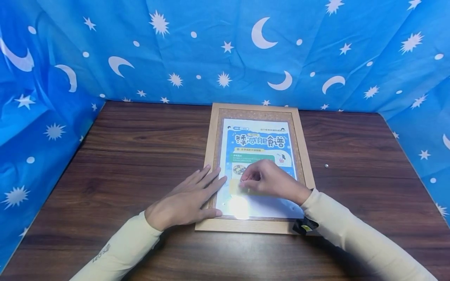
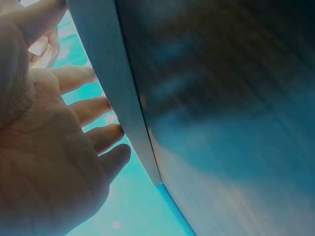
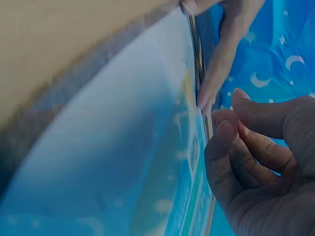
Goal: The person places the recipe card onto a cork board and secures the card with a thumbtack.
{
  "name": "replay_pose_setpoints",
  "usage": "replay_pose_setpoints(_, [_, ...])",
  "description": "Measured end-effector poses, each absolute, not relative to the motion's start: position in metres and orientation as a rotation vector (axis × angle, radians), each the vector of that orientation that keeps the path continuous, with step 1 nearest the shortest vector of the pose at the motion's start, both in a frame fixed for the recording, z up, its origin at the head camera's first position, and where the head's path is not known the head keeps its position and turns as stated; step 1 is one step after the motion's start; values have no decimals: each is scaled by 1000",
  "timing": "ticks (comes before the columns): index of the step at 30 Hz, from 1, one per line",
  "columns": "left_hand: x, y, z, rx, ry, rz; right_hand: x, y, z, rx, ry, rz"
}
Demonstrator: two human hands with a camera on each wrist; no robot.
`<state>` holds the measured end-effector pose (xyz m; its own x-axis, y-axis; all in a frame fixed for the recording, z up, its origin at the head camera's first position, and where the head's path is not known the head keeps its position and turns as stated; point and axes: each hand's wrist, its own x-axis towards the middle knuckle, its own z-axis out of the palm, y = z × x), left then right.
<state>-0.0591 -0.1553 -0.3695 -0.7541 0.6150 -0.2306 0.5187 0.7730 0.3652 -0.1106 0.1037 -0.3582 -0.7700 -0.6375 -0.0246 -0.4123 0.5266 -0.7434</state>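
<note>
A wood-framed cork board [image 1: 306,156] lies on the table with a printed poster sheet [image 1: 260,146] on it. Dark round tacks [image 1: 229,127] show at the sheet's two upper corners. My left hand [image 1: 184,199] spreads its fingers across the board's left frame, fingertips at the sheet's edge. Over the lower middle of the sheet, my right hand [image 1: 270,179] brings thumb and index finger together, pinching a tiny silvery thumbtack, mostly hidden by the fingers. In the right wrist view, the right hand's fingertips [image 3: 225,132] are close together beside the sheet.
A small silver tack [image 1: 326,166] lies on the brown wood-grain table [image 1: 147,144] right of the board. Blue fabric [image 1: 211,50] with white moons and stars hangs behind the table and along both sides. A bright glare covers part of the sheet's lower edge.
</note>
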Motion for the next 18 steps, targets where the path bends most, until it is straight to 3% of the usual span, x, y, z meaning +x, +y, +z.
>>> replay_pose_setpoints(18, [-59, -158, -372, 858, 2622, 418, -101, 76, -371, -988, 2279, -1113])
